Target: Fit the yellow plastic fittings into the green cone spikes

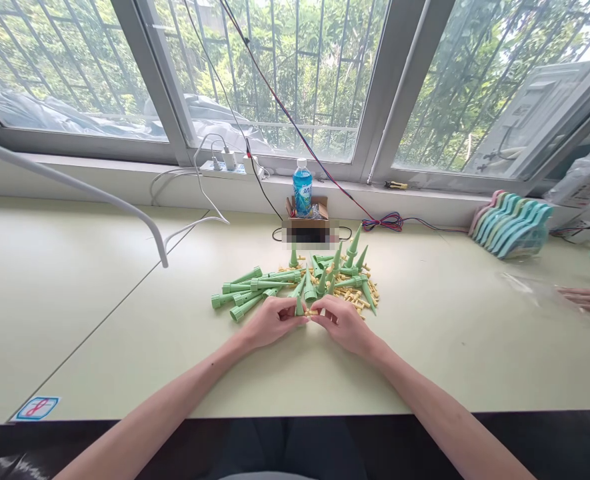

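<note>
Forward and left of the blue bottle (pixel 303 191), green spikes (pixel 269 284) lie on the tabletop (pixel 139 347). Directly before the bottle, the left hand's (pixel 273 323) fingers hold an upright spike (pixel 299 307); the right hand's (pixel 345 325) pinch a small yellow peg (pixel 313 312). Loose pegs (pixel 357 301) lie forward and right of the bottle. Joining seems in hand, calling for careful alignment; contact is unclear.

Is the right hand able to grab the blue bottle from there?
Probably not right now: the right hand seems to pinch a small yellow piece, and green spikes are between it and the blue bottle.
</note>
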`<control>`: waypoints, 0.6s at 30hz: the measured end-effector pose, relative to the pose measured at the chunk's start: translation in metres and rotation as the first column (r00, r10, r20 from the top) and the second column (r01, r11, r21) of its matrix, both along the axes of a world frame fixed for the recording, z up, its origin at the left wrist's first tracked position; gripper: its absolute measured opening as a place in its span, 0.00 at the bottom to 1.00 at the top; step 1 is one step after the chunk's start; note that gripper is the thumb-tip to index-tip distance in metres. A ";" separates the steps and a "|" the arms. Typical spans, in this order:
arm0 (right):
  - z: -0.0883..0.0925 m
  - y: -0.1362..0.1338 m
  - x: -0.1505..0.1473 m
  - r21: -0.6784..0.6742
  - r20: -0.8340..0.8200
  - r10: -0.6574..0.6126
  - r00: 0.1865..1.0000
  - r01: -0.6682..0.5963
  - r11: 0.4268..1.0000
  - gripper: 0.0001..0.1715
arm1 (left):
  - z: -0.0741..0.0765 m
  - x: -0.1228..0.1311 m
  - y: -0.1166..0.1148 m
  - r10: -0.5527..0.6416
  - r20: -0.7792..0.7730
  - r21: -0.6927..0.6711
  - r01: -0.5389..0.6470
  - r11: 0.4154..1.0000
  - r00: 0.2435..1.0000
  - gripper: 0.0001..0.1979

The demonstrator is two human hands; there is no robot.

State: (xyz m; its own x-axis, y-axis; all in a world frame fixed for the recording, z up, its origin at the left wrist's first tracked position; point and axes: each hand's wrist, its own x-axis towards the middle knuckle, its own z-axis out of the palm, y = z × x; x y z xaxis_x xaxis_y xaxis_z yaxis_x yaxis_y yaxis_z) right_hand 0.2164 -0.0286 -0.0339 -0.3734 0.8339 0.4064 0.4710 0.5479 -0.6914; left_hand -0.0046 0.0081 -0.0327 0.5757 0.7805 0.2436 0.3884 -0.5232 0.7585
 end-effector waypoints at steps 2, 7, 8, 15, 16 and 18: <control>0.000 0.000 0.000 -0.005 -0.004 0.000 1.000 0.000 1.000 0.07 | 0.000 0.000 0.000 -0.005 0.001 0.001 0.005 1.000 1.000 0.16; 0.000 0.000 0.000 -0.006 -0.019 -0.004 1.000 0.004 1.000 0.08 | -0.001 -0.001 0.000 -0.013 0.009 -0.011 0.013 1.000 1.000 0.12; 0.001 0.000 0.000 -0.006 -0.022 -0.005 1.000 0.005 1.000 0.08 | -0.001 -0.001 0.000 -0.011 0.012 -0.010 0.011 1.000 1.000 0.11; 0.003 -0.001 -0.001 -0.014 -0.003 -0.014 1.000 0.014 1.000 0.09 | -0.001 0.000 -0.001 -0.007 0.010 -0.024 0.008 1.000 1.000 0.12; 0.003 -0.001 -0.001 -0.016 0.001 -0.017 1.000 0.017 1.000 0.09 | 0.000 0.000 -0.001 -0.008 0.009 -0.026 0.008 1.000 1.000 0.12; 0.004 -0.001 -0.001 -0.018 0.008 -0.022 1.000 0.022 1.000 0.11 | 0.000 0.000 -0.001 -0.011 0.007 -0.029 0.011 1.000 1.000 0.12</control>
State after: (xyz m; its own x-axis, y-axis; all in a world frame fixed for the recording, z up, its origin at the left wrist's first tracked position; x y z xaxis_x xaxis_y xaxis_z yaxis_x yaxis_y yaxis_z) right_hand 0.2152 -0.0297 -0.0303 -0.3576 0.8494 0.3881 0.4880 0.5243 -0.6978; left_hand -0.0042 0.0072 -0.0325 0.5829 0.7808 0.2249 0.3770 -0.5051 0.7764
